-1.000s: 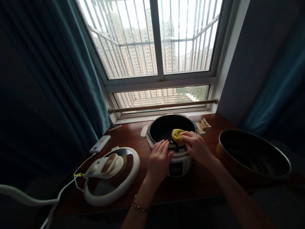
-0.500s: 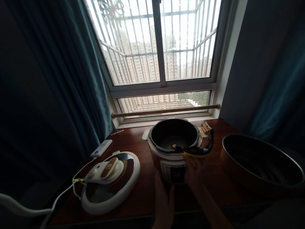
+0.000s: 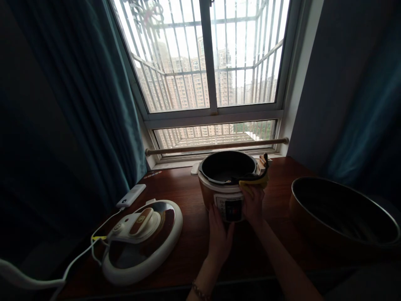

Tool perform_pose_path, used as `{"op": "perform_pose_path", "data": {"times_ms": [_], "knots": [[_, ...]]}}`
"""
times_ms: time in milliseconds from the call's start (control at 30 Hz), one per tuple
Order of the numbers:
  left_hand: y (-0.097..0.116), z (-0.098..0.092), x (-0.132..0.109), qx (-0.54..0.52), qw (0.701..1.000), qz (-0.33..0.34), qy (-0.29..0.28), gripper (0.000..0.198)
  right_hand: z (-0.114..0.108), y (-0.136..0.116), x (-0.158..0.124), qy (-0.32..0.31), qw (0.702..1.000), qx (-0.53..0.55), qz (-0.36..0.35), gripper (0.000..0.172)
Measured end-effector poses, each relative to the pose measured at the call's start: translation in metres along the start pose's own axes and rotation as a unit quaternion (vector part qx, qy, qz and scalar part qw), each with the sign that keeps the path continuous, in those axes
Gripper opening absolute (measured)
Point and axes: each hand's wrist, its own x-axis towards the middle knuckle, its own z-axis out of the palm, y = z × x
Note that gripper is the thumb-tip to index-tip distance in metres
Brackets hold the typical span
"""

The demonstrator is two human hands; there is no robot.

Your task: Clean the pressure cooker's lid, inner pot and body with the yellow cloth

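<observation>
A white and brown electric pressure cooker (image 3: 207, 190) stands on the wooden table, its lid off and its dark inner pot (image 3: 219, 166) showing. My left hand (image 3: 218, 232) lies against the lower front of the cooker, fingers stretched out and thumb apart, beside the control panel (image 3: 234, 209). At the front right of the cooker, my right hand (image 3: 254, 205) is closed on a limp black-and-yellow cloth (image 3: 255, 182). Part of the cloth drapes over the rim. The detached cooker lid (image 3: 173, 242) rests on the table to the left.
To the right stands a large, dark-lined round pot (image 3: 297, 209). A white power bank (image 3: 133, 195) with a white cable (image 3: 75, 260) lies at the left. Behind the table (image 3: 184, 192) are a barred window and a horizontal rail (image 3: 216, 146). Blue curtains (image 3: 103, 104) hang at the sides.
The cooker has shifted away from me toward the window, and both my hands have reached forward with it. The cloth has moved along with my right hand.
</observation>
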Motion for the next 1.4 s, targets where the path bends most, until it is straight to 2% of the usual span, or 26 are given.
{"op": "perform_pose_path", "data": {"times_ms": [133, 267, 333, 400, 433, 467, 533, 600, 700, 767, 867, 933, 967, 1033, 1067, 1100, 1133, 1233, 1267, 1300, 1333, 1367, 1400], "knots": [[-0.006, -0.003, 0.010, -0.011, 1.000, 0.009, -0.007, 0.070, 0.004, 0.002, 0.004, -0.008, 1.000, -0.001, 0.004, 0.040], [-0.005, -0.015, 0.001, -0.081, 0.996, -0.021, -0.001, 0.064, -0.007, -0.004, 0.006, -0.024, 0.999, 0.039, 0.029, 0.041], [-0.002, -0.022, -0.013, -0.119, 0.991, -0.053, 0.006, 0.062, -0.020, -0.014, 0.007, -0.027, 0.992, 0.097, 0.075, 0.042], [0.001, -0.027, -0.031, -0.153, 0.984, -0.087, 0.010, 0.058, -0.037, -0.030, 0.004, -0.001, 0.968, 0.181, 0.172, 0.040], [0.002, -0.029, -0.039, -0.172, 0.979, -0.105, 0.009, 0.055, -0.045, -0.038, 0.001, 0.020, 0.942, 0.235, 0.240, 0.040], [0.004, -0.030, -0.047, -0.194, 0.973, -0.125, 0.010, 0.052, -0.053, -0.047, -0.003, 0.043, 0.898, 0.303, 0.317, 0.041], [0.007, -0.033, -0.058, -0.241, 0.956, -0.168, 0.012, 0.046, -0.065, -0.062, -0.016, 0.076, 0.779, 0.436, 0.444, 0.047], [0.011, -0.035, -0.061, -0.280, 0.938, -0.201, 0.005, 0.040, -0.070, -0.071, -0.034, 0.087, 0.667, 0.529, 0.517, 0.049], [0.020, -0.037, -0.054, -0.338, 0.906, -0.252, -0.027, 0.036, -0.067, -0.079, -0.064, 0.082, 0.541, 0.594, 0.590, 0.044], [0.027, -0.037, -0.049, -0.406, 0.854, -0.320, -0.067, 0.039, -0.063, -0.085, -0.082, 0.070, 0.462, 0.619, 0.631, 0.036], [0.036, -0.036, -0.047, -0.541, 0.724, -0.413, -0.115, 0.043, -0.060, -0.096, -0.098, 0.035, 0.401, 0.633, 0.662, 0.024], [0.037, -0.035, -0.048, -0.612, 0.656, -0.429, -0.104, 0.041, -0.061, -0.102, -0.101, 0.020, 0.363, 0.640, 0.677, 0.018], [0.036, -0.034, -0.049, -0.635, 0.636, -0.430, -0.089, 0.040, -0.062, -0.104, -0.101, 0.010, 0.344, 0.639, 0.688, 0.016], [0.031, -0.031, -0.050, -0.656, 0.620, -0.429, -0.043, 0.038, -0.065, -0.106, -0.100, -0.011, 0.319, 0.627, 0.711, 0.018], [0.029, -0.030, -0.050, -0.657, 0.619, -0.429, -0.015, 0.036, -0.065, -0.107, -0.100, -0.019, 0.324, 0.613, 0.720, 0.023], [0.026, -0.030, -0.049, -0.655, 0.620, -0.432, 0.015, 0.035, -0.066, -0.108, -0.099, -0.024, 0.347, 0.598, 0.722, 0.029], [0.025, -0.029, -0.048, -0.651, 0.621, -0.434, 0.044, 0.033, -0.065, -0.108, -0.100, -0.028, 0.390, 0.580, 0.715, 0.034], [0.026, -0.032, -0.046, -0.638, 0.630, -0.433, 0.094, 0.029, -0.062, -0.111, -0.101, -0.053, 0.587, 0.490, 0.642, 0.057], [0.028, -0.034, -0.046, -0.631, 0.641, -0.427, 0.093, 0.027, -0.061, -0.112, -0.102, -0.074, 0.643, 0.452, 0.614, 0.062], [0.030, -0.036, -0.045, -0.620, 0.659, -0.418, 0.088, 0.027, -0.061, -0.112, -0.103, -0.096, 0.683, 0.418, 0.591, 0.062], [0.032, -0.039, -0.045, -0.605, 0.679, -0.407, 0.084, 0.029, -0.060, -0.112, -0.103, -0.115, 0.707, 0.393, 0.577, 0.057], [0.033, -0.041, -0.045, -0.587, 0.700, -0.397, 0.084, 0.033, -0.061, -0.112, -0.104, -0.127, 0.716, 0.380, 0.571, 0.049], [0.033, -0.042, -0.046, -0.569, 0.718, -0.391, 0.091, 0.036, -0.061, -0.112, -0.104, -0.128, 0.711, 0.381, 0.576, 0.041]]}}
